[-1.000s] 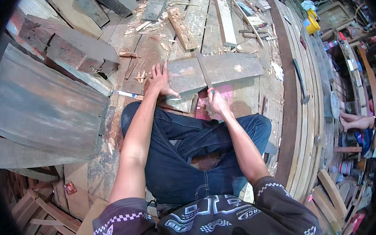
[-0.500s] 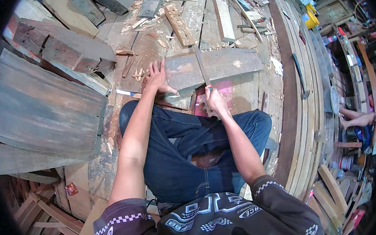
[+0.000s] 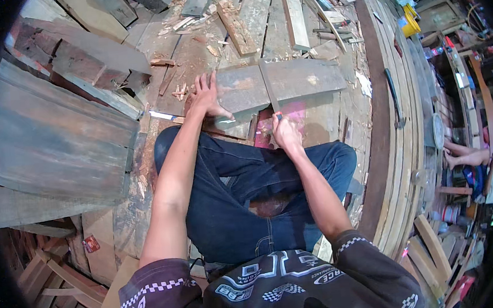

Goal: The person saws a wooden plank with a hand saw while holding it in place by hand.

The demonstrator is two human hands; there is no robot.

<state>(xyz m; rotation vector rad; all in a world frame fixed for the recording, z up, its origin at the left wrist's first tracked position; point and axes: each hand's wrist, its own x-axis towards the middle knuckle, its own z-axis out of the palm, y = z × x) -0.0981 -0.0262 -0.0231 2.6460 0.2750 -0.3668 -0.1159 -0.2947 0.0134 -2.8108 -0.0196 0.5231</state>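
Just beyond the crossed legs (image 3: 252, 229), it's the grey plank (image 3: 310, 79) centre stage, long axis running left to right, bowed a little along its near edge. Left hand (image 3: 205, 101) is at its left end, fingers spread wide and pointing far, thumb reaching right along the near edge, so the plank stretches away to that hand's right. And over to the right hand (image 3: 287, 132), on the near side: fingers wrapped tight round the handle of a flat-bladed tool (image 3: 269, 85), plank on their far side. That blade crosses the wood near to far, almost square to the grain, far end leaning slightly left; whether it bites in, I cannot tell. Right hand is the nearer to the body, left hand farther out. Now the print: dark shirt (image 3: 241, 305), pale lettering, chequered flags, a star on the left sleeve; red packet (image 3: 91, 244) at near left, its print too small to read.
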